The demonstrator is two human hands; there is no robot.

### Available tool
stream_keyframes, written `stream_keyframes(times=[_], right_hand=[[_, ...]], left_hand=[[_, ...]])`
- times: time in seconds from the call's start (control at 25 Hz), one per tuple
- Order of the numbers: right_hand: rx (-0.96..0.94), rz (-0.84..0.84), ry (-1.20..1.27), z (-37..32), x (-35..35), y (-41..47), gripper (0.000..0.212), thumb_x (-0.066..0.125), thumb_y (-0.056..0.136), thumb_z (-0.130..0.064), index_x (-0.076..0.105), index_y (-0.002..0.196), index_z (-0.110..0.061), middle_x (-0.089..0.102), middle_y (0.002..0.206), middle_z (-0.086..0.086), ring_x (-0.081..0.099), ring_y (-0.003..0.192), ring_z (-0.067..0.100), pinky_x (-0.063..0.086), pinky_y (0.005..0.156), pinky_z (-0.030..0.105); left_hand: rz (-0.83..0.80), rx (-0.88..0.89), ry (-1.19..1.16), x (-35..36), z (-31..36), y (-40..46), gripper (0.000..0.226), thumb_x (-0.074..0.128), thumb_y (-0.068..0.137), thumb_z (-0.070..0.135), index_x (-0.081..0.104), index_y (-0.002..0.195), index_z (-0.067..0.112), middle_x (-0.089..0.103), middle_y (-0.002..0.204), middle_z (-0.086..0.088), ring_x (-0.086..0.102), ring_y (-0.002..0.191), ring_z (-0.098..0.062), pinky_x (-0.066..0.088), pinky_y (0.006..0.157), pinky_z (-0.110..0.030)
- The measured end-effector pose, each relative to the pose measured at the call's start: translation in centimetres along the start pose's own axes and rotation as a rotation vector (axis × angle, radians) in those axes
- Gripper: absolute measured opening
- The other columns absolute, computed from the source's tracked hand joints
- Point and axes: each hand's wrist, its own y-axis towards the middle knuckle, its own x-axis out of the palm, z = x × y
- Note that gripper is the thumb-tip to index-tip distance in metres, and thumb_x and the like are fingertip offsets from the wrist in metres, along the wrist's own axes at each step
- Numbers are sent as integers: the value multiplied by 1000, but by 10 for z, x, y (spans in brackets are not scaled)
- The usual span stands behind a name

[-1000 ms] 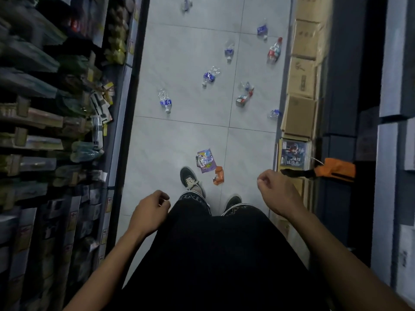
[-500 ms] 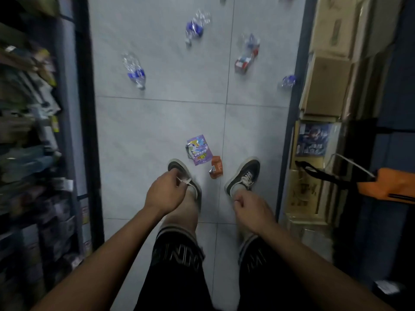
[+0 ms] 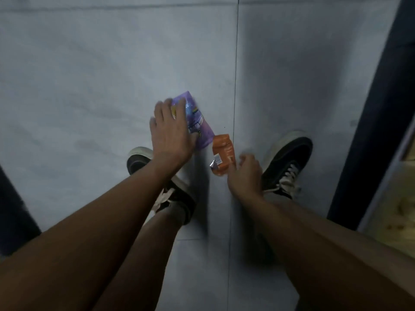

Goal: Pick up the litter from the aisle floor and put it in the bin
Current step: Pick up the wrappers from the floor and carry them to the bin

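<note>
Litter in view: 2 pieces, both on the grey tiled floor (image 3: 89, 75) between the feet.

1. Purple snack packet (image 3: 199, 124), flat on the tile, lying at a slant, printed face up. Its near corner sits just beside item 2.
2. Orange wrapper (image 3: 223, 151), smaller, crumpled, with a silver torn tab at its near-left edge. It lies just left of the tile joint line.

Hands: 2, both reaching down.
- Left hand (image 3: 171, 131): fingers spread wide and straight, laid over the left half of the purple snack packet; thumb lies along the packet's lower edge. Fingers are not curled round it. Motion blur at the fingertips.
- Right hand (image 3: 244, 173): at the near-right corner of the orange wrapper, fingers bent toward it. Blurred; cannot tell whether it has pinched the wrapper or only touches it.

Shoes: 2 dark sneakers with white laces and white soles; left shoe (image 3: 139, 160) partly under the left forearm, right shoe (image 3: 289, 162) just right of the right hand.

Dark shelf base (image 3: 368, 131) runs along the right edge.
</note>
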Motion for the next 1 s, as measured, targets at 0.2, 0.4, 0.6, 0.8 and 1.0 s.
stream_keyframes(times=[0.2, 0.4, 0.6, 0.8, 1.0], right_hand=[[21, 197, -164, 7, 56, 61, 62, 83, 75, -48, 52, 117, -14, 48, 129, 14, 45, 121, 35, 45, 101, 48], [-29, 139, -97, 13, 44, 35, 21, 68, 95, -28, 55, 98, -12, 63, 107, 13, 60, 101, 33, 42, 73, 37], [-92, 99, -98, 6, -38, -49, 20, 61, 98, -30, 57, 106, -12, 66, 110, 11, 62, 101, 33, 47, 78, 37], [-264, 121, -115, -26, -152, -175, 18, 56, 100, -30, 58, 100, -12, 62, 104, 7, 61, 93, 28, 52, 78, 42], [-484, 141, -140, -61, -276, -324, 15, 57, 96, -27, 58, 95, -13, 61, 99, 8, 61, 85, 31, 53, 70, 45]], left_hand=[[84, 38, 85, 47, -13, 46, 111, 83, 59, 38, 24, 150, 15, 40, 140, -19, 46, 121, -42, 42, 97, -52], [-5, 11, -27, 42, -20, 25, 58, 73, 80, 24, 47, 131, 13, 65, 111, -16, 63, 98, -41, 46, 73, -45], [-82, 22, -142, -29, -6, -56, 40, 69, 87, 45, 51, 109, 17, 66, 99, -12, 64, 90, -42, 45, 67, -43], [-26, 8, -194, -183, 32, -165, 46, 59, 88, 65, 52, 96, 20, 63, 89, -2, 58, 77, -28, 36, 61, -34], [49, -65, -257, -356, 68, -284, 47, 52, 88, 68, 49, 83, 21, 59, 74, 2, 52, 61, -22, 35, 53, -31]])
